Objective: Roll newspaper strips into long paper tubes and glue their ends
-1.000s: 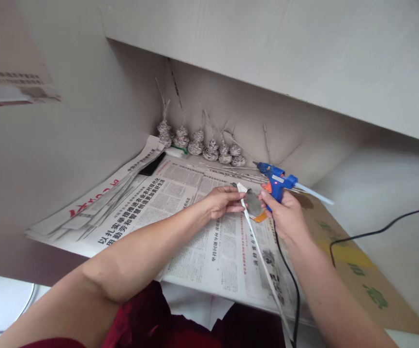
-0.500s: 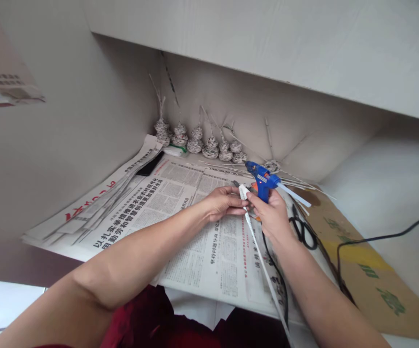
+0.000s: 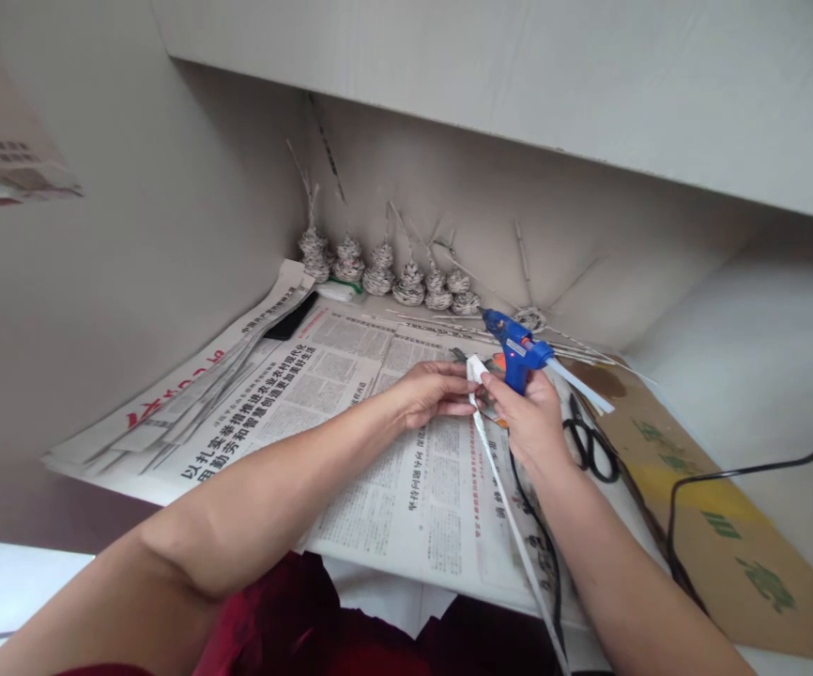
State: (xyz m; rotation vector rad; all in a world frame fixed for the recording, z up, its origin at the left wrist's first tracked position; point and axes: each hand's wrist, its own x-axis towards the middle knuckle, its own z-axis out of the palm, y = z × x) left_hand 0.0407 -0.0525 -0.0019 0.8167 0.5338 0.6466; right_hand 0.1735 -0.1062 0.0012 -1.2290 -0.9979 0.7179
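Note:
A long narrow rolled paper strip (image 3: pixel 502 492) with a flat folded top end runs from my fingers down past the table's front edge. My left hand (image 3: pixel 438 392) pinches it near that end between thumb and fingers. My right hand (image 3: pixel 534 413) grips the handle of a blue hot glue gun (image 3: pixel 519 350). Its thumb also presses against the paper strip, beside my left fingertips. The gun's nozzle points up and to the left, and a white glue stick (image 3: pixel 582 387) sticks out of its back. My right fingers are partly hidden behind the handle.
Newspaper sheets (image 3: pixel 371 488) cover the table. Several woven paper gourds (image 3: pixel 378 272) stand along the back wall, with thin paper rods (image 3: pixel 568 347) to their right. Black scissors (image 3: pixel 593 451) lie right of my hand, by flattened cardboard (image 3: pixel 702 507) crossed by a black cord (image 3: pixel 751 471).
The glue gun has shifted slightly to the right and tilted a little, its glue stick end lower. Both hands keep their hold on the paper strip, whose top end has turned slightly.

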